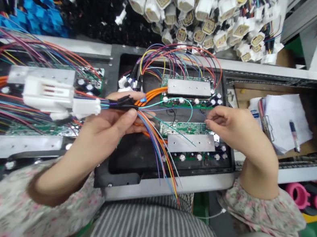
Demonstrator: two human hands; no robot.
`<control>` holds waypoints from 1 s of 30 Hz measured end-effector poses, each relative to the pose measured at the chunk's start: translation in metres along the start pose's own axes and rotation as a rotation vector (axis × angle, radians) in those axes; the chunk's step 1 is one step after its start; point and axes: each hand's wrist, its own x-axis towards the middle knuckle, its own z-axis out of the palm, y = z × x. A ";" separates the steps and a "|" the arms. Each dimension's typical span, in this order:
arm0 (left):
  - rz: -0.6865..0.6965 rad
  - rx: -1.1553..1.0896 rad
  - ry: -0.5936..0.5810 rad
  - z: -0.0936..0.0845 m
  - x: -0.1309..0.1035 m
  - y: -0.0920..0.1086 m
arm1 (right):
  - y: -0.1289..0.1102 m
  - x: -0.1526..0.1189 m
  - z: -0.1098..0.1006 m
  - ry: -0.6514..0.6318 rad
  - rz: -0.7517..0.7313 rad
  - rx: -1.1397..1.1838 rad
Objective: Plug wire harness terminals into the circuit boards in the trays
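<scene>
Gripping wire harness [118, 105] in left hand [104, 129], between nine and ten o'clock from lower circuit board [193, 129]; apparently pinching blue wire [178, 108] in right hand [219, 119], well apart from left. Liable to snag or tangle, given loose wires [158, 145] fanned toward five o'clock; liable also to mix-ups, with similar colours bunched.
</scene>
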 end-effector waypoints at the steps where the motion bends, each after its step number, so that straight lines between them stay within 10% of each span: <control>1: -0.001 0.002 0.002 0.000 0.000 0.000 | 0.000 -0.001 0.000 0.005 0.003 -0.005; 12: 0.001 0.041 0.003 -0.004 0.001 -0.002 | 0.000 -0.006 -0.006 -0.125 0.013 -0.007; 30: 0.014 0.045 0.033 0.001 0.001 -0.004 | -0.019 -0.007 -0.001 0.071 0.051 0.032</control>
